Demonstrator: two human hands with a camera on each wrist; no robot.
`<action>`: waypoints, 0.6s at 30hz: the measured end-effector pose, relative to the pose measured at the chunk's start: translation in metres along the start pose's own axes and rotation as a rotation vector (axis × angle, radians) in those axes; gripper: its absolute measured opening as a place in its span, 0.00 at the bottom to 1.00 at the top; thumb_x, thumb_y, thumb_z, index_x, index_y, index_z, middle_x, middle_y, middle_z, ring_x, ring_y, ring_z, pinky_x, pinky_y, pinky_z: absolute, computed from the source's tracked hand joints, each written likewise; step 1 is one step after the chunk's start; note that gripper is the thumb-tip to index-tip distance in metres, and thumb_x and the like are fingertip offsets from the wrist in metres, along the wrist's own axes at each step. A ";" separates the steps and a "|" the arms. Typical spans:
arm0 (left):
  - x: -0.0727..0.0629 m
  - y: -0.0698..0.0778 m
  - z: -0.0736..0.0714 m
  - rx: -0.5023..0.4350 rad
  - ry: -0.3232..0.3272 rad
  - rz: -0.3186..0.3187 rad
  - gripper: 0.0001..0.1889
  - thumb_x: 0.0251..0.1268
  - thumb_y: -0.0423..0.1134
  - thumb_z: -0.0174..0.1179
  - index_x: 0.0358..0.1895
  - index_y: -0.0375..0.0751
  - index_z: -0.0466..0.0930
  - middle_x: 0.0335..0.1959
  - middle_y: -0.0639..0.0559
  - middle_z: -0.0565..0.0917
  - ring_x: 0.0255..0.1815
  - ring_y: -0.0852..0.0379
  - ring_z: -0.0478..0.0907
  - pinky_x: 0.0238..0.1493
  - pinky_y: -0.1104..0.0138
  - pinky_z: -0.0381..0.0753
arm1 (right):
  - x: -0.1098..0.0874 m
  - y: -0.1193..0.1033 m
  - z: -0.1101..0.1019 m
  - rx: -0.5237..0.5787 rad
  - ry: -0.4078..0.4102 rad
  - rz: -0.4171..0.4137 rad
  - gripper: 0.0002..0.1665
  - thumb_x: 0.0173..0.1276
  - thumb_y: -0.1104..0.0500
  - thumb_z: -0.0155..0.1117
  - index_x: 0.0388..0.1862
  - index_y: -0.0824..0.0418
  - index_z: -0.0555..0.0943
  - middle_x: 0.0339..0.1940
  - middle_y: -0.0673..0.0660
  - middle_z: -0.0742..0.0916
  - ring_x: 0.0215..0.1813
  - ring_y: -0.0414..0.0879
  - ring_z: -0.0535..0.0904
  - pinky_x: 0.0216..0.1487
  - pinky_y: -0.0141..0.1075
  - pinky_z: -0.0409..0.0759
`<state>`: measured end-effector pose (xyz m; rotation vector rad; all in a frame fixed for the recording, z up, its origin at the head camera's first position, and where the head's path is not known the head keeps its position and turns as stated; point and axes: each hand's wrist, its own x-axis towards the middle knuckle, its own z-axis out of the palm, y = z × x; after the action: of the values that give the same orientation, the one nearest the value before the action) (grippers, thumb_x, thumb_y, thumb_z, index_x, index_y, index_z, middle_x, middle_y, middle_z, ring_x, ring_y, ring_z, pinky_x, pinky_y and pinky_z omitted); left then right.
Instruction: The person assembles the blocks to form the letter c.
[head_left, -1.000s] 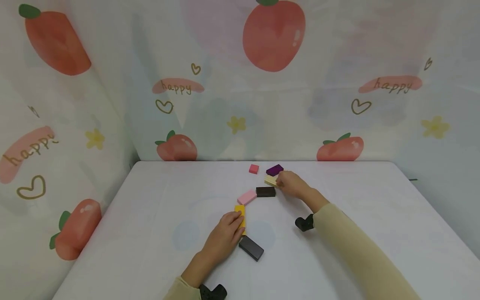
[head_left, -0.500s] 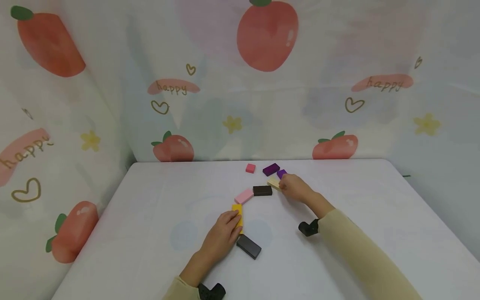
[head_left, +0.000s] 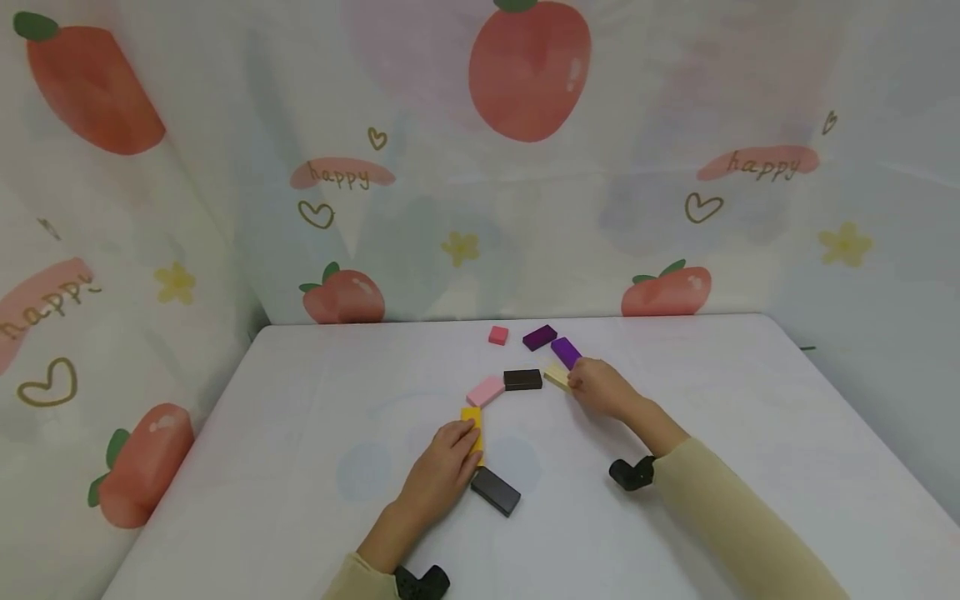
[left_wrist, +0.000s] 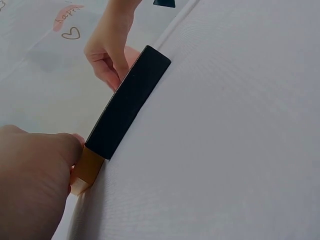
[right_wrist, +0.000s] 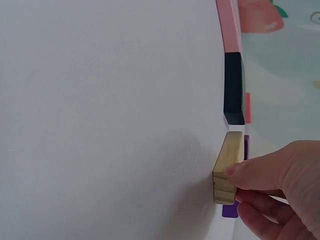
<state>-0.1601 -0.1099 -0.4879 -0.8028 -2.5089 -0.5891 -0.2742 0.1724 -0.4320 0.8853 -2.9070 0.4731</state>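
My right hand (head_left: 606, 390) pinches a pale wooden block (right_wrist: 228, 160) between thumb and fingers. That block lies slanted just past the right end of a dark brown block (head_left: 522, 380), with a small gap in the right wrist view. My left hand (head_left: 442, 471) grips a yellow block (head_left: 472, 417), its fingers lying over it and covering much of its side. A dark grey block (head_left: 496, 492) touches the near end of the yellow one. From the yellow block's far end, a pink block (head_left: 486, 391) slants to the dark brown block, forming a bent line.
Behind the line lie a small red-pink block (head_left: 498, 335), a dark purple block (head_left: 540, 337) and a violet block (head_left: 566, 352) close to my right fingers. The white table (head_left: 300, 433) ends at a printed cloth backdrop (head_left: 420, 275).
My right hand has drawn the pale wooden block right and nearer, from behind the dark brown block to its right end. The violet block has come into view. The left hand stays put.
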 end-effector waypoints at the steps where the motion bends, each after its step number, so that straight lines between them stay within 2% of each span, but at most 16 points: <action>1: 0.000 0.000 0.000 0.000 -0.001 -0.001 0.18 0.62 0.39 0.59 0.52 0.31 0.77 0.53 0.42 0.75 0.56 0.49 0.69 0.55 0.63 0.72 | -0.002 -0.001 0.000 0.011 -0.009 0.026 0.05 0.55 0.72 0.63 0.32 0.71 0.84 0.31 0.59 0.81 0.38 0.54 0.78 0.42 0.45 0.77; 6: 0.001 0.001 0.001 -0.003 0.001 0.006 0.18 0.62 0.38 0.59 0.52 0.31 0.77 0.53 0.42 0.75 0.56 0.49 0.69 0.54 0.62 0.72 | -0.013 -0.002 0.000 0.040 -0.024 0.070 0.04 0.55 0.73 0.63 0.30 0.69 0.83 0.31 0.57 0.81 0.38 0.52 0.78 0.43 0.45 0.78; 9: 0.001 0.001 0.001 -0.005 0.003 -0.001 0.18 0.62 0.38 0.60 0.52 0.31 0.77 0.53 0.42 0.75 0.56 0.49 0.70 0.54 0.62 0.72 | -0.020 -0.004 0.000 0.049 -0.014 0.048 0.04 0.54 0.74 0.63 0.27 0.68 0.83 0.30 0.56 0.80 0.36 0.51 0.78 0.42 0.44 0.78; 18: 0.000 0.002 -0.001 -0.012 -0.006 -0.019 0.18 0.62 0.39 0.59 0.52 0.31 0.77 0.53 0.43 0.75 0.57 0.50 0.70 0.54 0.63 0.72 | -0.033 -0.013 -0.001 0.069 -0.008 0.085 0.06 0.54 0.74 0.64 0.31 0.70 0.84 0.32 0.57 0.81 0.37 0.51 0.78 0.42 0.44 0.78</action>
<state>-0.1588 -0.1092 -0.4868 -0.7872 -2.5237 -0.6102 -0.2399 0.1798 -0.4325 0.7754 -2.9620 0.5812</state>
